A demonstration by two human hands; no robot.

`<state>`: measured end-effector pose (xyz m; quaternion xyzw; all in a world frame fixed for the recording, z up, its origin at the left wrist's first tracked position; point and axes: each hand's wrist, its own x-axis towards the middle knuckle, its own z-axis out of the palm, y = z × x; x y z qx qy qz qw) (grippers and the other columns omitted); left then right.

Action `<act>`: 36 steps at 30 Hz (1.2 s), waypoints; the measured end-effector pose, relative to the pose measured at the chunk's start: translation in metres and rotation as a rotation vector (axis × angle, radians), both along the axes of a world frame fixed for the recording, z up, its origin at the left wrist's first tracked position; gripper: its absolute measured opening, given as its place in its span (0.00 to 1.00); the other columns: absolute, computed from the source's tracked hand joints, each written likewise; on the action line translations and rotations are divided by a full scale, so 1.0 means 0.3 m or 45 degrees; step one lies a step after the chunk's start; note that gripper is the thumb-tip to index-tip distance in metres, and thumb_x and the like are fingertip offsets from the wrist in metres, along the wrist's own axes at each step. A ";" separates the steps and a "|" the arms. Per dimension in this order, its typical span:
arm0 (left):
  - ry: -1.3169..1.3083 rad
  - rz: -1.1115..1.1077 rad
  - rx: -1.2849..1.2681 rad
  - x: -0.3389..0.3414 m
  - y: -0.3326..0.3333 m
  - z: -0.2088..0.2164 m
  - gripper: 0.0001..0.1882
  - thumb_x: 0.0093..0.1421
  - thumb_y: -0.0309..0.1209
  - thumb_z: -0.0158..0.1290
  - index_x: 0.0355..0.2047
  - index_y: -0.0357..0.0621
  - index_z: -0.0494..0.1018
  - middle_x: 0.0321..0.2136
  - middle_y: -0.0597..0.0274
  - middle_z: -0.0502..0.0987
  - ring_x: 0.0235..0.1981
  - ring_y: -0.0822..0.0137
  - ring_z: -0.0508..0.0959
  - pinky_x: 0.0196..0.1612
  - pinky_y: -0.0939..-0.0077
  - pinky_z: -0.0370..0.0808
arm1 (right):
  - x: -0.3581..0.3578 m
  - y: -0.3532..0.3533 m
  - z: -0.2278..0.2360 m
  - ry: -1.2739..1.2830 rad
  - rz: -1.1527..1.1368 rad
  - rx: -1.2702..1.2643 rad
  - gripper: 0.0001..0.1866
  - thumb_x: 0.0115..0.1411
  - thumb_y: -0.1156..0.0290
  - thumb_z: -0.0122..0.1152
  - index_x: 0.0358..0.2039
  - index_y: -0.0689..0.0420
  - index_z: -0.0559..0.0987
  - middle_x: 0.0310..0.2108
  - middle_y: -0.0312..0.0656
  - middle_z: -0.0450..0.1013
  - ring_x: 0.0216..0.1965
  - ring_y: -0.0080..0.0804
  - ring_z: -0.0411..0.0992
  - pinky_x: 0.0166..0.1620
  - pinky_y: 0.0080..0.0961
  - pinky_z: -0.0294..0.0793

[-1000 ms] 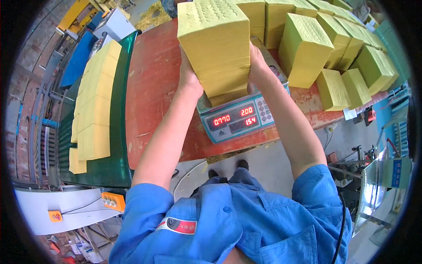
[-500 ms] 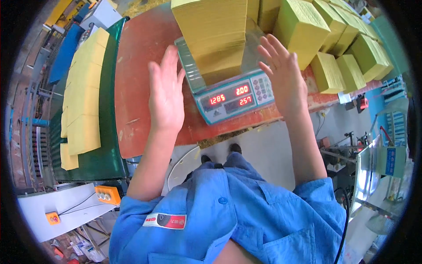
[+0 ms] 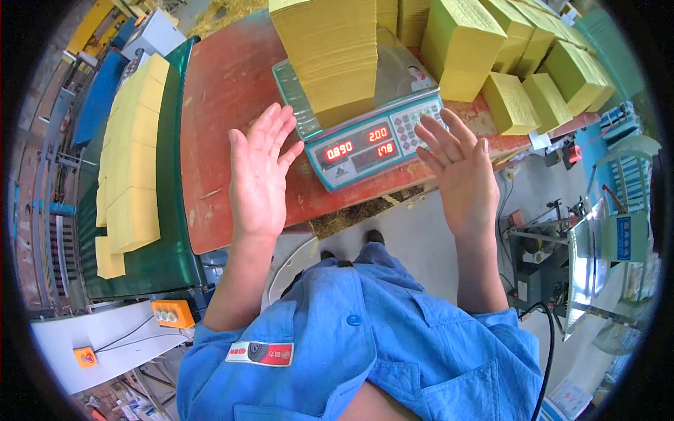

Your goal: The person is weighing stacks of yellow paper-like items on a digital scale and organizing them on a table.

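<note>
A tall stack of yellow paper (image 3: 326, 56) stands upright on the pan of a digital scale (image 3: 351, 160) with lit red digits and a teal edge. My left hand (image 3: 260, 175) is raised in front of the scale's left side, palm inward, fingers apart, with nothing in it. On the other side, my right hand (image 3: 463, 172) hangs near the scale's keypad (image 3: 414, 130). Its fingers are spread and slightly bent, and it is holding nothing. Neither hand touches the paper stack.
The scale rests on a worn red table (image 3: 225, 140). Several more yellow paper stacks (image 3: 463, 49) crowd its far right. At left, a row of yellow paper blocks (image 3: 133, 210) lies on a dark green surface (image 3: 168, 259). An orange switch box (image 3: 172, 313) sits below it.
Both hands have drawn back from the paper stack toward my body. The digits on the scale's display have changed. The view has shifted slightly.
</note>
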<state>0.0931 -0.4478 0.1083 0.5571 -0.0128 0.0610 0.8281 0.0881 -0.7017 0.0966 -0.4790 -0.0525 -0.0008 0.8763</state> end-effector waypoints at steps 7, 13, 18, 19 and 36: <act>0.063 0.041 -0.010 -0.010 0.003 -0.010 0.38 0.68 0.59 0.30 0.60 0.36 0.62 0.59 0.46 0.67 0.58 0.57 0.68 0.58 0.59 0.67 | 0.001 -0.024 0.000 0.072 -0.050 0.041 0.32 0.72 0.52 0.27 0.63 0.65 0.60 0.59 0.56 0.65 0.62 0.46 0.63 0.63 0.42 0.59; 0.061 0.071 0.017 0.009 -0.019 -0.012 0.37 0.69 0.58 0.30 0.59 0.36 0.64 0.56 0.46 0.69 0.56 0.57 0.70 0.56 0.60 0.69 | 0.034 -0.053 -0.026 0.080 -0.017 0.028 0.32 0.72 0.52 0.28 0.63 0.66 0.61 0.58 0.56 0.66 0.61 0.46 0.64 0.62 0.42 0.60; 0.038 0.086 0.053 0.041 -0.043 -0.005 0.36 0.69 0.57 0.30 0.58 0.37 0.64 0.56 0.46 0.69 0.55 0.58 0.71 0.55 0.61 0.70 | 0.080 -0.084 -0.052 0.126 -0.015 0.027 0.32 0.72 0.52 0.28 0.63 0.66 0.61 0.58 0.56 0.66 0.60 0.45 0.64 0.62 0.42 0.60; 0.018 0.074 0.057 0.048 -0.052 0.001 0.35 0.69 0.56 0.30 0.58 0.37 0.65 0.56 0.46 0.69 0.55 0.58 0.71 0.55 0.61 0.70 | 0.087 -0.095 -0.049 0.124 -0.006 0.027 0.32 0.72 0.52 0.29 0.63 0.66 0.61 0.58 0.56 0.66 0.60 0.45 0.64 0.62 0.42 0.60; -0.121 -0.222 0.465 0.207 -0.405 0.071 0.21 0.68 0.39 0.44 0.47 0.31 0.71 0.44 0.46 0.78 0.45 0.59 0.78 0.50 0.66 0.74 | 0.241 -0.236 -0.132 0.173 0.172 0.173 0.30 0.72 0.53 0.35 0.56 0.68 0.69 0.54 0.54 0.71 0.56 0.45 0.69 0.58 0.42 0.66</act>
